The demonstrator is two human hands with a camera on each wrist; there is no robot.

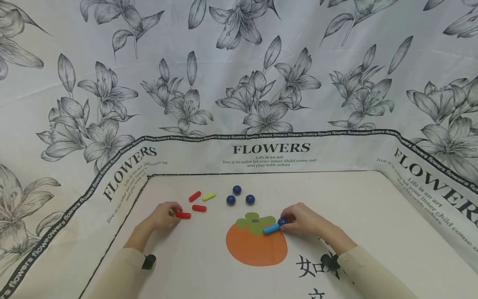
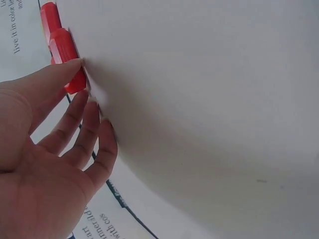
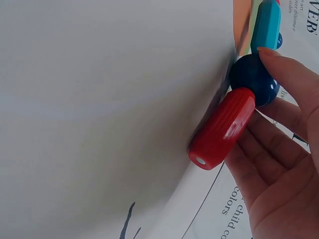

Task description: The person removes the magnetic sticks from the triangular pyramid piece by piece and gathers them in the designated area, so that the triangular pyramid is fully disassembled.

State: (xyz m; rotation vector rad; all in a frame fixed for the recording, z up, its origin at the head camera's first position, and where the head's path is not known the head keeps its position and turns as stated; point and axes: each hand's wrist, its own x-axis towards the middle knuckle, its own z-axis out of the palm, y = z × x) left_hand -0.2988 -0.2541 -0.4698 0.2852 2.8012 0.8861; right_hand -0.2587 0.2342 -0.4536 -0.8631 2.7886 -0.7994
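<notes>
My left hand (image 1: pixel 163 216) pinches the end of a red magnetic rod (image 1: pixel 184 215) low over the table at left; the left wrist view shows the thumb across that rod. My right hand (image 1: pixel 304 220) pinches a dark blue ball (image 1: pixel 282 221) above the printed persimmon's upper right edge. A light blue rod (image 1: pixel 271 229) points away from that ball toward the left. In the right wrist view another red rod (image 3: pixel 223 128) meets the ball's near side; the hand hides it from the head view.
Two more red rods (image 1: pixel 199 208) and a yellow-green rod (image 1: pixel 209 196) lie beyond my left hand. Three dark blue balls (image 1: pixel 237 190) sit behind the printed persimmon (image 1: pixel 257 249). A flower-printed cloth (image 1: pixel 269 104) rises behind the table.
</notes>
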